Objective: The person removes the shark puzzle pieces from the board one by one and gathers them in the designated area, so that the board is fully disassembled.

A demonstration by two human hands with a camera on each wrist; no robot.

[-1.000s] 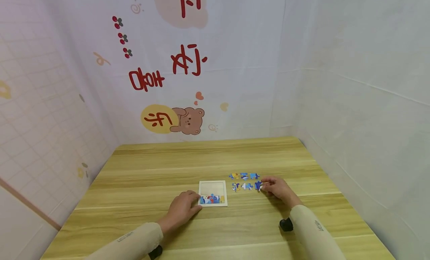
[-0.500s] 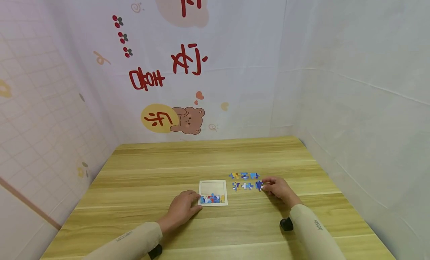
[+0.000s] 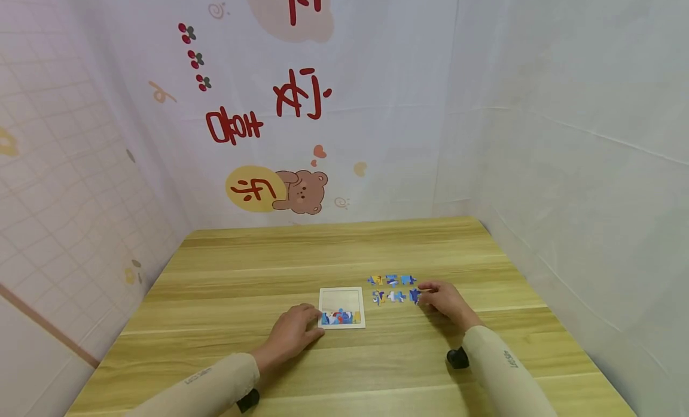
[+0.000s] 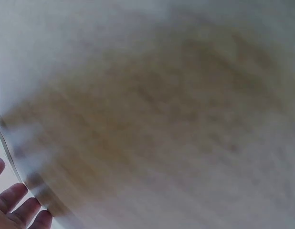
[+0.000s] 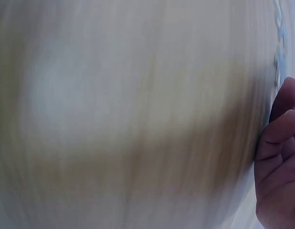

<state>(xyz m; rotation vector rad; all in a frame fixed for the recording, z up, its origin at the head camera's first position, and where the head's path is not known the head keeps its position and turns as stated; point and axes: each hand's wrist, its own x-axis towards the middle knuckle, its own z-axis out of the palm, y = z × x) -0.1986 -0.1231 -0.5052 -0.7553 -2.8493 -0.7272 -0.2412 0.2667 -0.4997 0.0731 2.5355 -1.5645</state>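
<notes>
The left hand (image 3: pixel 290 333) is resting flat on the wooden table (image 3: pixel 226 285), fingers relaxed, touching the puzzle tray (image 3: pixel 341 307) at its left edge. The right hand (image 3: pixel 444 300) is pinching a blue puzzle piece (image 3: pixel 414 295), the nearest of six loose pieces lying just right of the tray.

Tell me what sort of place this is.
Probably a small curtained booth set up for tabletop work: white fabric walls printed with a cartoon bear enclose a wooden table, where a puzzle tray and loose jigsaw pieces lie.
</notes>
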